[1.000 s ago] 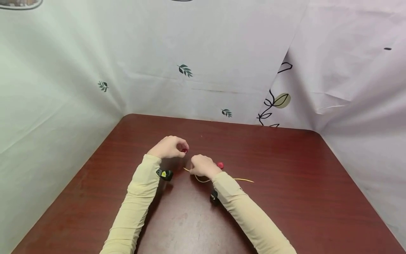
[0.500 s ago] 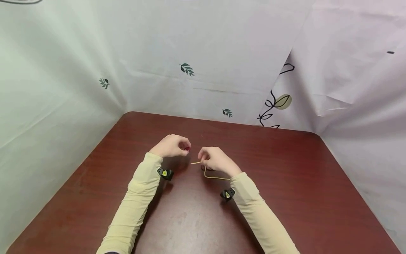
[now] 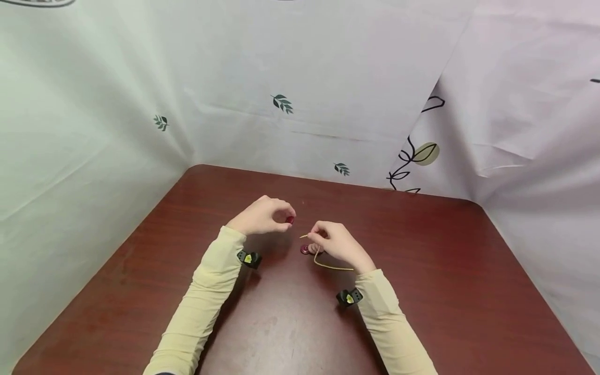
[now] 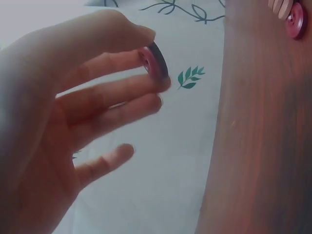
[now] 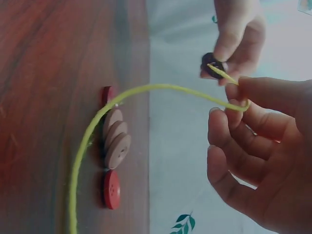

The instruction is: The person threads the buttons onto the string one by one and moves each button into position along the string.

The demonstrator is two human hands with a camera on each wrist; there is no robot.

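Observation:
My left hand (image 3: 267,215) is raised above the table and pinches a dark red button (image 4: 155,63) on edge between thumb and fingertips. To its right, my right hand (image 3: 341,244) pinches a yellow cord (image 5: 161,86) close to one end. In the right wrist view that short end points at the held button, whose near face looks almost black; whether it enters a hole I cannot tell. The cord's longer part loops down toward the table. Beneath the right hand lie a dark red button (image 3: 305,249), a row of overlapping beige buttons (image 5: 118,151) and a bright red button (image 5: 112,189).
A reddish-brown wooden table (image 3: 422,291) carries everything. White cloth (image 3: 328,62) with leaf prints hangs around its back and sides. Small black wrist cameras (image 3: 349,298) sit on both sleeves.
My right hand has lifted the cord's end and moved right, uncovering buttons on the table. My left hand has shifted slightly right, still holding its button.

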